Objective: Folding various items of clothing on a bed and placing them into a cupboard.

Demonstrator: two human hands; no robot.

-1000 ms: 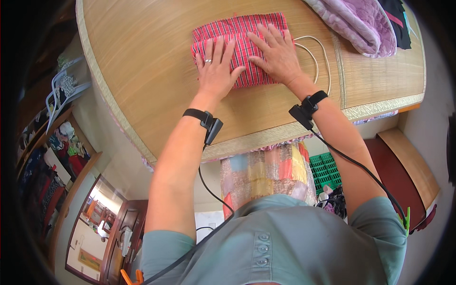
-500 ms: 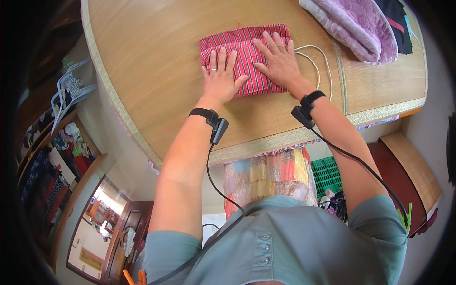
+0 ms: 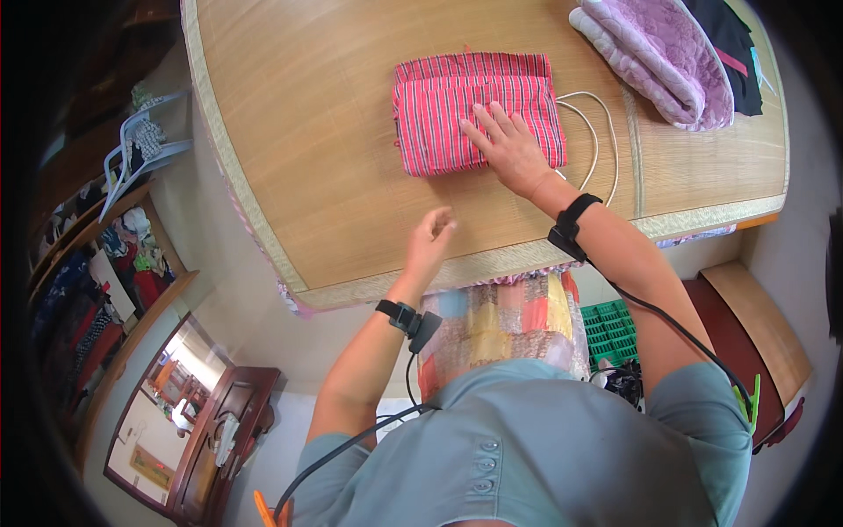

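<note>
A folded red cloth (image 3: 439,132) with dark and white stripes lies as a flat rectangle on the mat-covered bed (image 3: 334,176). My right hand (image 3: 518,156) rests flat on its near right part, fingers stretched out and apart. A thin white cord (image 3: 615,145) loops out from the cloth's right side, and the frame does not show what it joins inside. My left hand (image 3: 430,241) is off the cloth, in the air near the bed's front edge. Its fingers are loosely curled and slightly blurred, with nothing seen in them.
A lilac quilted blanket (image 3: 659,61) and a dark cloth (image 3: 738,79) lie at the bed's far right. Left of the bed are a pale blue hanger (image 3: 118,167) and shelves of clothes. A patchwork cloth (image 3: 500,321) and a green crate (image 3: 610,332) are below the front edge.
My left hand has lifted off the striped cloth and drawn back toward me. My right hand has slid nearer on the cloth. The whole view has shifted slightly.
</note>
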